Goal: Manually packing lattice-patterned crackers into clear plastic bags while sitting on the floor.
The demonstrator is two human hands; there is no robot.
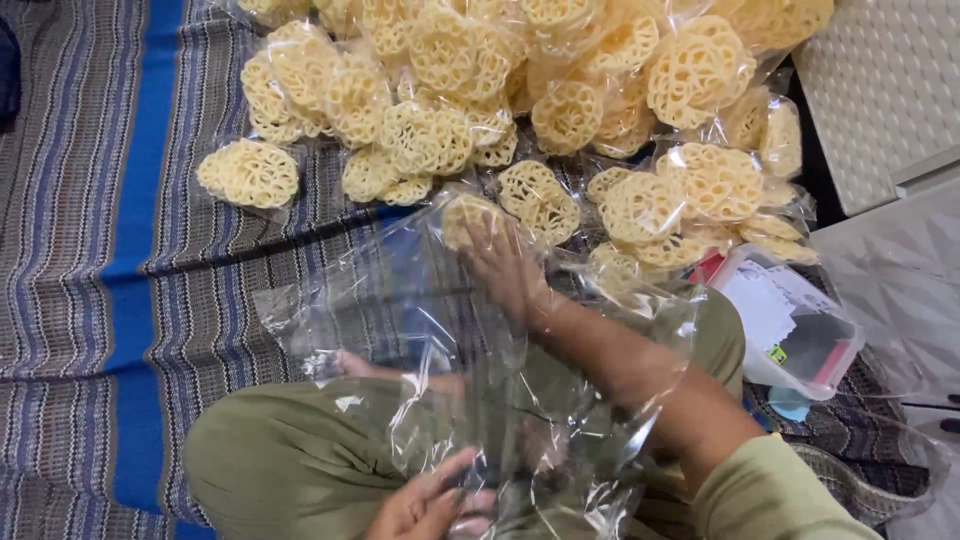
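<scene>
A large clear plastic bag (400, 300) lies crumpled over my lap. My right hand (505, 268) is pushed deep inside it, fingers on a round, pale yellow lattice cracker (466, 216) at the bag's far end. Down at the bottom edge of the view, my left hand (425, 505) grips the bag's open mouth. Beyond the bag, a heap of the same lattice crackers (450, 110), most of them packed in clear bags, spreads across the mat.
A striped grey and blue mat (140, 250) covers the floor. A single cracker (248, 172) lies apart at the left. A clear plastic box (790, 325) with papers sits at my right, near a white textured panel (880, 90). My olive-clad legs fill the bottom.
</scene>
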